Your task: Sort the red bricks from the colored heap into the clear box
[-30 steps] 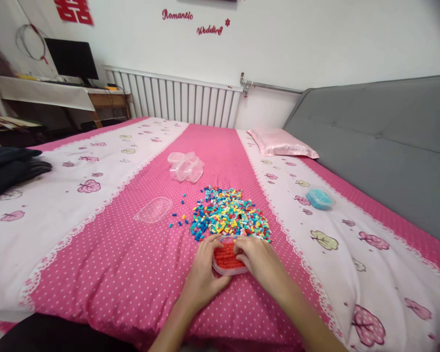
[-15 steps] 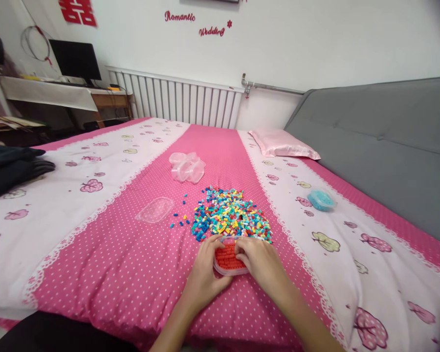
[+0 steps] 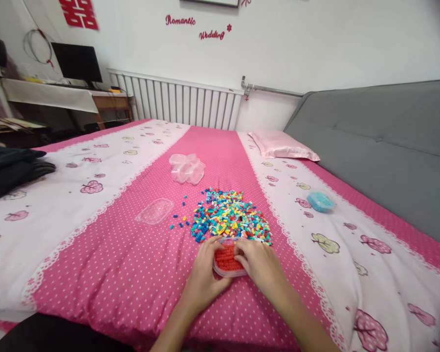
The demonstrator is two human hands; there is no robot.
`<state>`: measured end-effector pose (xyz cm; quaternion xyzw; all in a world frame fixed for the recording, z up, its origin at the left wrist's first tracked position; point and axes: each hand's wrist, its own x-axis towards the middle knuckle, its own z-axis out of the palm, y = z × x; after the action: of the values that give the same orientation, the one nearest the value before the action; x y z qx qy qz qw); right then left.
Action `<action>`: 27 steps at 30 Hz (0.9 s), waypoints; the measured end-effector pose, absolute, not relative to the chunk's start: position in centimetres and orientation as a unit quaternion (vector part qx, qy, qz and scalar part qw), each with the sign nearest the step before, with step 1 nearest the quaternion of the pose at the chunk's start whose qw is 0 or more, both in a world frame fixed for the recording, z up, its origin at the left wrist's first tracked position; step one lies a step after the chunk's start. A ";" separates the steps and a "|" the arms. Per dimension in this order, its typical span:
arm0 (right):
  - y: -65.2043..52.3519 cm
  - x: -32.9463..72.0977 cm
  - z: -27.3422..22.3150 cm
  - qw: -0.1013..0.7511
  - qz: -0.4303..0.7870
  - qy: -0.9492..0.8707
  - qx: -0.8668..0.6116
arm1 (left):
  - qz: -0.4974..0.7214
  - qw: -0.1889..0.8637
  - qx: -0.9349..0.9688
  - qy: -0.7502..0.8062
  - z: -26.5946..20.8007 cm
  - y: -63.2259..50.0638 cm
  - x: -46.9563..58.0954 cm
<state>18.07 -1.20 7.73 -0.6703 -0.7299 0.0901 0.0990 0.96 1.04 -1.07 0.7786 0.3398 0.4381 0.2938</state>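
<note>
Cupping a rounded plastic tub (image 3: 231,274)

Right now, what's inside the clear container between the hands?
Small red blocks, in rows; the right hand hides part of the container, and anything beneath the blocks is covered.

On a pink-and-white bed (image 3: 124,264), the left hand (image 3: 204,270) grips a clear tub (image 3: 230,274) of red pieces (image 3: 226,258) at its 9 o'clock side; the right hand (image 3: 261,260) comes in from 3 o'clock, fingers (image 3: 242,246) bent over the pieces. From the tub, a multicoloured pile (image 3: 230,215) spreads at 12, clear containers (image 3: 187,169) cluster at 11, a flat clear lid (image 3: 155,211) lies at 10 and a blue-filled tub (image 3: 320,201) at 2.
</note>
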 end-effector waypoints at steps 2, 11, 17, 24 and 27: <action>-1.2 18.1 7.7 0.101 0.088 -0.729 -0.672 | 0.439 0.293 0.778 0.342 -1.1 1.0 1.0; -1.3 18.2 7.3 0.121 0.076 -0.728 -0.670 | 0.440 0.299 0.777 0.338 -1.5 1.1 0.8; -0.4 19.8 6.9 0.248 0.120 -0.710 -0.649 | 0.435 0.304 0.775 0.343 -1.1 1.3 0.7; 2.6 26.5 1.6 0.431 0.019 -0.599 -0.675 | 0.459 0.336 0.746 0.346 -1.8 1.1 0.7; 3.5 28.5 -1.0 0.478 -0.019 -0.555 -0.680 | 0.454 0.344 0.740 0.357 -2.0 1.0 0.6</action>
<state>28.47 3.45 -1.05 -0.6804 -0.5548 -0.0191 0.4784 0.61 0.99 -2.05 0.7398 0.3574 0.4544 0.3443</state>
